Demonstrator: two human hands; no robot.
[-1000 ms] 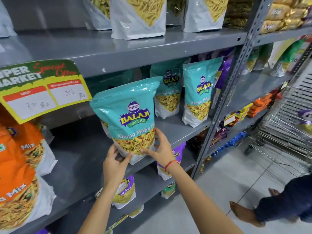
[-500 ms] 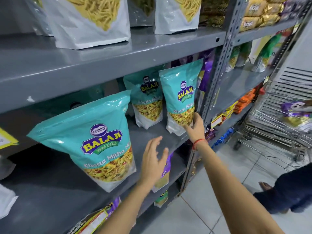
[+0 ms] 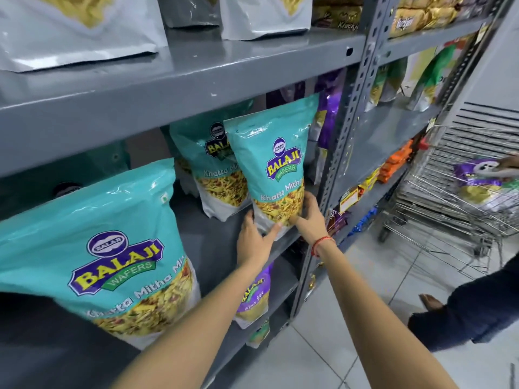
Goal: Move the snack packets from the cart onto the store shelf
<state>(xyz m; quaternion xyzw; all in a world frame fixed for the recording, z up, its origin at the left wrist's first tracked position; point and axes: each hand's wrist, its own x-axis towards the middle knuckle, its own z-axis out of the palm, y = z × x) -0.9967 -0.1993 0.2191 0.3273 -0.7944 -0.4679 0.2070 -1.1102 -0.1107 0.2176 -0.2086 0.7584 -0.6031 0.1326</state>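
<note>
Teal foil Balaji snack pouch (image 3: 276, 169), centre frame, upright on grey metal shelf (image 3: 213, 240), base gripped by left hand (image 3: 254, 241) and right hand (image 3: 307, 217).

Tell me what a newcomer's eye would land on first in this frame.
Probably the big teal Balaji packet standing at the near left of the grey shelf, filling the foreground. Next, the left hand and right hand gripping the base of another teal packet at the shelf's right end, beside the upright post. At far right, a wire cart holds a purple packet.
</note>
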